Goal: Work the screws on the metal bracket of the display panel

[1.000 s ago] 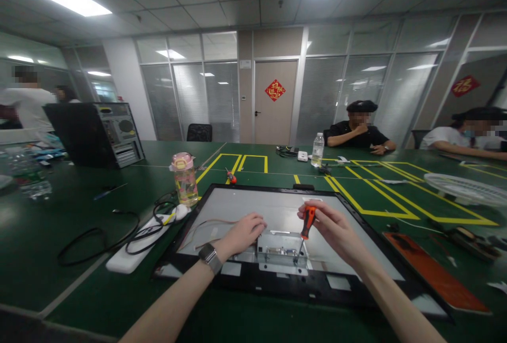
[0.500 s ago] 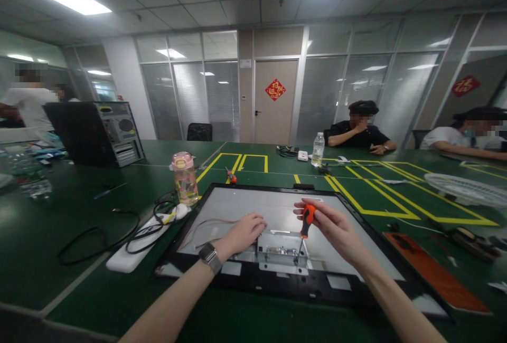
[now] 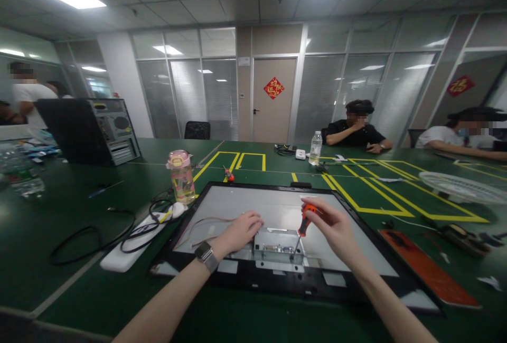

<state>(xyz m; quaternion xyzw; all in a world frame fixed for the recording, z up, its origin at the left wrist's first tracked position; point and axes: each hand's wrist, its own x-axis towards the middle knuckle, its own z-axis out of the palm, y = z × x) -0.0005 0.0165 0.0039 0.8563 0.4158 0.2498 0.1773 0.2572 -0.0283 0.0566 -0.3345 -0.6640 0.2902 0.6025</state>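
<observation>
My right hand [image 3: 331, 225] is closed by its fingertips on the orange-and-black handle of a screwdriver [image 3: 304, 219]. The shaft slants down to the left, its tip at the right end of a metal housing [image 3: 273, 243] with a row of connectors. That housing sits on the back of a flat display panel [image 3: 332, 240] with a black frame, lying on the table. With bent fingers, my left hand [image 3: 241, 231] holds the housing's upper left corner; its thumb is hidden. Thin wires [image 3: 198, 227] run over the panel left of this hand.
A white power strip [image 3: 127, 248] with black cables and a pink-lidded bottle [image 3: 182, 177] stand left. Behind is an open computer case [image 3: 79, 132]. A reddish-brown plate [image 3: 431, 269] lies right. Beyond the panel are a small red-handled tool [image 3: 228, 176] and a water bottle [image 3: 315, 149]. People sit across the table.
My right fingers have shifted around the screwdriver handle, which leans slightly differently; its tip stays at the same end of the housing. My left hand keeps its place. The whole view has shifted slightly.
</observation>
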